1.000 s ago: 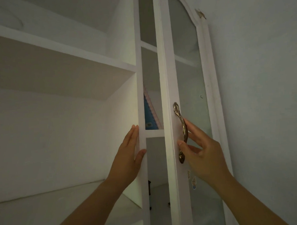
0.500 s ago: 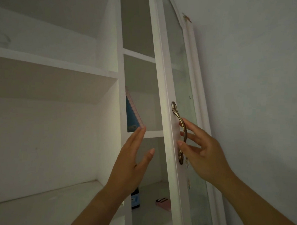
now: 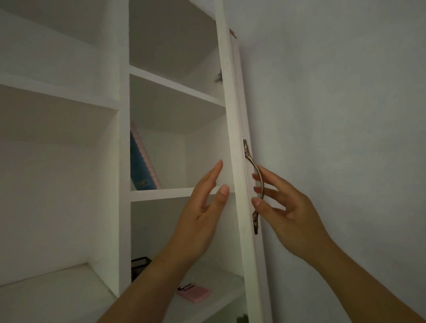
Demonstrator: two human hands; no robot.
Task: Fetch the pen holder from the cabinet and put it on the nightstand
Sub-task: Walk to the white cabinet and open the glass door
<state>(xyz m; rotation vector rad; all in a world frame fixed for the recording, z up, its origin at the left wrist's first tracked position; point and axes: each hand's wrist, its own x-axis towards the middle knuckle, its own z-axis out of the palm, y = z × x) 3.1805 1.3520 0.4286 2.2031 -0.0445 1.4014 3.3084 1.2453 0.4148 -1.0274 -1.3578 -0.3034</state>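
The white cabinet door (image 3: 234, 136) stands swung out, seen edge-on. My right hand (image 3: 291, 219) has its fingers hooked loosely behind the bronze door handle (image 3: 249, 157), thumb at the handle's lower part. My left hand (image 3: 201, 220) is flat and open just left of the door's edge, in front of the right compartment, holding nothing. A black mesh pen holder (image 3: 139, 265) sits low on the lower shelf, mostly hidden by the divider and my left forearm.
A blue notebook (image 3: 140, 164) leans on the shelf above. A pink flat object (image 3: 193, 293) lies on the lower shelf (image 3: 222, 280) near its front. The wide left compartment (image 3: 42, 298) shows bare shelves. A plain wall (image 3: 351, 106) is to the right.
The door has swung further out to the right, exposing the right compartment. My left hand moved right from the divider toward the door's edge. The pen holder and pink object came into view.
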